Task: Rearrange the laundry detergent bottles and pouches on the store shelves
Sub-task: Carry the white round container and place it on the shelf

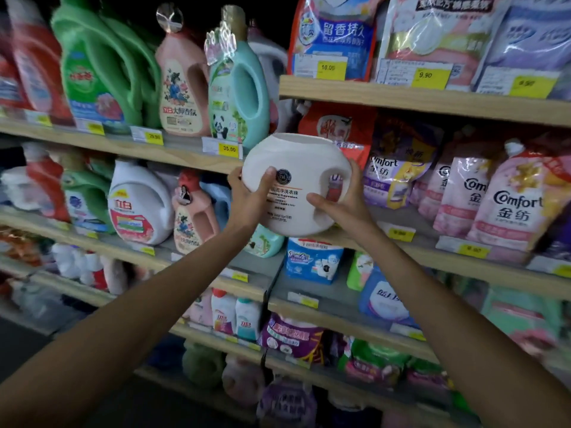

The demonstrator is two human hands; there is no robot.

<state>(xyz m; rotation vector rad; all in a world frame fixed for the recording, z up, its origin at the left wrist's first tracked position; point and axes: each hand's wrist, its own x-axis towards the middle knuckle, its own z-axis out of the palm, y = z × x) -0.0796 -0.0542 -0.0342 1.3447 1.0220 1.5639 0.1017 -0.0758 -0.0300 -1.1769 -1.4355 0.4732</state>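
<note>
left hand (251, 196) + right hand (340, 201) clamping white tub (295, 183) | both grips holding its sides, steadying | hovering near middle shelf (408, 242) for placing

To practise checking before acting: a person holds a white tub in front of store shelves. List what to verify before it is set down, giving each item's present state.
1. Left hand grips the white tub: ok.
2. Right hand grips it too: ok.
3. Tub roughly upright, label facing out: ok.
4. Lid shut: cannot tell.
5. Free space on the shelf behind the tub: cannot tell, hidden.
</note>
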